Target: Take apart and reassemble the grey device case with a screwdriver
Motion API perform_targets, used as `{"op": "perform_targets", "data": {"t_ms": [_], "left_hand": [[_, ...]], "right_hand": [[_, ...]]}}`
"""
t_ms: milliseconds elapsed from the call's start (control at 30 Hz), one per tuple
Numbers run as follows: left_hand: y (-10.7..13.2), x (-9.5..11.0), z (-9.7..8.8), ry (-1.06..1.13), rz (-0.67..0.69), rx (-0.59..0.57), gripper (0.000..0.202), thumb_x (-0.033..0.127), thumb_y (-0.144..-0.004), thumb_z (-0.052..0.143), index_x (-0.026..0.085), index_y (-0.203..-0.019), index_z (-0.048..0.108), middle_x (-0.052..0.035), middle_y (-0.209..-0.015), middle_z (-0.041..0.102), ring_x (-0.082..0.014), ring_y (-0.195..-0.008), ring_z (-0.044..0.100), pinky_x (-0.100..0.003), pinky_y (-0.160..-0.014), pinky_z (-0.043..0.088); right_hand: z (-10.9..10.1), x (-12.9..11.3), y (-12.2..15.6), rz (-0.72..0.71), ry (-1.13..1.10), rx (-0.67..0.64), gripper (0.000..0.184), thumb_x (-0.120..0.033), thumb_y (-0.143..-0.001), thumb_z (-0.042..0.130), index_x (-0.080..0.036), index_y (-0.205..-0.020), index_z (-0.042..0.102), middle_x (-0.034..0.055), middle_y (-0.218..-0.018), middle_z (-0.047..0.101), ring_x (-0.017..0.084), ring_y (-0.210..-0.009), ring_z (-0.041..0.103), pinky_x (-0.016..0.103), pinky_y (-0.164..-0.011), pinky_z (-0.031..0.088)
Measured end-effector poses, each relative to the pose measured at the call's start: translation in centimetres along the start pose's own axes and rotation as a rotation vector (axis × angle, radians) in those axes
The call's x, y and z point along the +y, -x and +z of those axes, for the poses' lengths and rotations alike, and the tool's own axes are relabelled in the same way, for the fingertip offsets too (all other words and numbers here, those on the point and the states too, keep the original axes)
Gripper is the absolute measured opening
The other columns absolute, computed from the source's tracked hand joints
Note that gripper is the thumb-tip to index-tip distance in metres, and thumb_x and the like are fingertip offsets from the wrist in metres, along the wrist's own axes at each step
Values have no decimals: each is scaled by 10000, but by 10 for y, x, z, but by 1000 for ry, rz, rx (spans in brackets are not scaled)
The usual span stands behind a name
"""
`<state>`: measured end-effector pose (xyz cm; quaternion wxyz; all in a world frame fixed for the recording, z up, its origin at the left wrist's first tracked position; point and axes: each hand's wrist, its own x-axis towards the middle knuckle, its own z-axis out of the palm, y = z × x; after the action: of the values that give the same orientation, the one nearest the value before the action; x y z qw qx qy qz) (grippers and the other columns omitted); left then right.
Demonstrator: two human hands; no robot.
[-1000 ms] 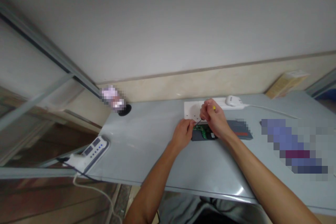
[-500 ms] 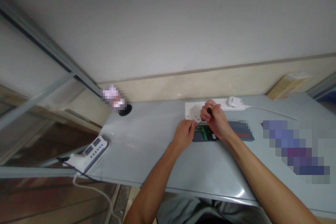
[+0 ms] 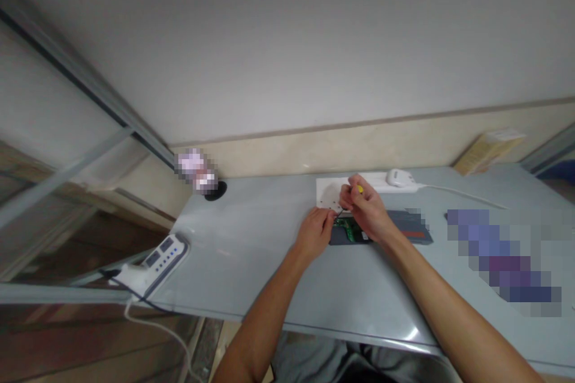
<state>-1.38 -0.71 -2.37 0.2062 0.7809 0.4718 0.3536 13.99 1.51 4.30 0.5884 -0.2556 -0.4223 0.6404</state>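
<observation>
My right hand (image 3: 365, 206) is closed around a screwdriver (image 3: 360, 190), its yellow handle end showing at the fingers. The thin shaft slants down and left to a green circuit board (image 3: 349, 228) inside an opened, dark grey flat device. At the device's left end, my left hand (image 3: 315, 230) has its fingers pressed together, gripping the edge close to the screwdriver's tip. The tip itself is too small to make out. Behind the hands lies a white sheet (image 3: 326, 191) with several small dark specks on it. My right hand covers part of the board.
A white power strip (image 3: 375, 180) with a plug (image 3: 401, 178) lies along the back. Another white power strip (image 3: 164, 260) sits at the left edge with cables hanging down. A yellowish box (image 3: 487, 152) leans at the back right. A blurred-out purple object (image 3: 498, 257) lies on the right.
My right hand has turned slightly on the screwdriver, so its yellow end now shows more. My left hand stays at the device's left end. The view has shifted a little.
</observation>
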Motion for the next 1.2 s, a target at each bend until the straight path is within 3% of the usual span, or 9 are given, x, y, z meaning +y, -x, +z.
{"op": "perform_targets", "data": {"t_ms": [67, 167, 367, 533, 600, 733, 967, 1100, 1200], "left_hand": [[0, 0, 0, -9, -4, -10, 390, 307, -1078, 321, 187, -1002, 684, -81, -977, 730, -215, -942, 638, -356, -886, 519], [0, -1, 0, -15, 0, -9, 397, 313, -1078, 317, 187, -994, 684, -84, -973, 730, -220, -942, 636, -364, -894, 519], [0, 0, 0, 14, 9, 8, 378, 307, -1074, 334, 184, -1006, 684, -79, -969, 732, -219, -950, 634, -367, -915, 519], [0, 1, -1, 17, 2, 1, 389, 309, -1076, 322, 184, -1001, 682, -80, -963, 730, -216, -943, 636, -360, -899, 522], [0, 0, -2, 14, 1, -8, 393, 315, -1078, 316, 184, -1004, 679, -82, -963, 728, -219, -948, 635, -362, -897, 520], [0, 0, -2, 13, -9, -16, 379, 318, -1076, 326, 186, -1009, 676, -82, -963, 726, -221, -951, 634, -364, -905, 516], [1, 1, -2, 20, -5, 0, 363, 308, -1072, 341, 189, -1019, 680, -80, -969, 725, -218, -953, 630, -370, -904, 523], [1, 1, -2, 21, -9, -9, 367, 306, -1073, 340, 187, -1015, 682, -82, -974, 729, -219, -955, 631, -369, -907, 521], [1, 1, -2, 9, -9, -13, 375, 306, -1075, 333, 189, -1009, 683, -81, -971, 727, -219, -952, 630, -367, -906, 519]], "right_hand": [[2, 1, -1, -21, 0, 11, 404, -629, -792, 736, -264, -901, 600, -59, -611, 370, 121, -526, 335, 271, -512, 292], [2, 1, -1, -17, -15, 0, 391, -631, -885, 615, -242, -897, 655, -21, -659, 443, 141, -586, 429, 296, -572, 372], [3, -1, 3, -27, 86, -30, 358, -522, -759, 812, -235, -825, 608, 11, -823, 624, 158, -728, 584, 307, -698, 455], [5, 0, 4, -44, 85, -10, 451, -499, -743, 839, -260, -827, 466, -75, -597, 491, 119, -535, 445, 255, -540, 342], [4, 1, 2, -69, 81, 11, 409, -582, -804, 753, -258, -855, 510, -77, -572, 422, 117, -516, 384, 259, -524, 315], [2, 1, -2, -74, 39, 58, 404, -634, -886, 610, -232, -905, 641, -25, -646, 461, 144, -593, 453, 296, -583, 398], [-2, -1, 0, -55, 64, 64, 398, -501, -728, 843, -240, -774, 546, 3, -817, 638, 155, -711, 595, 314, -706, 486], [-1, 2, 1, -68, 71, 71, 470, -527, -756, 821, -254, -758, 438, -87, -532, 407, 105, -477, 369, 247, -502, 321], [1, 2, 0, -87, 63, 76, 432, -651, -835, 676, -253, -779, 519, -67, -560, 366, 115, -490, 329, 266, -494, 298]]}}
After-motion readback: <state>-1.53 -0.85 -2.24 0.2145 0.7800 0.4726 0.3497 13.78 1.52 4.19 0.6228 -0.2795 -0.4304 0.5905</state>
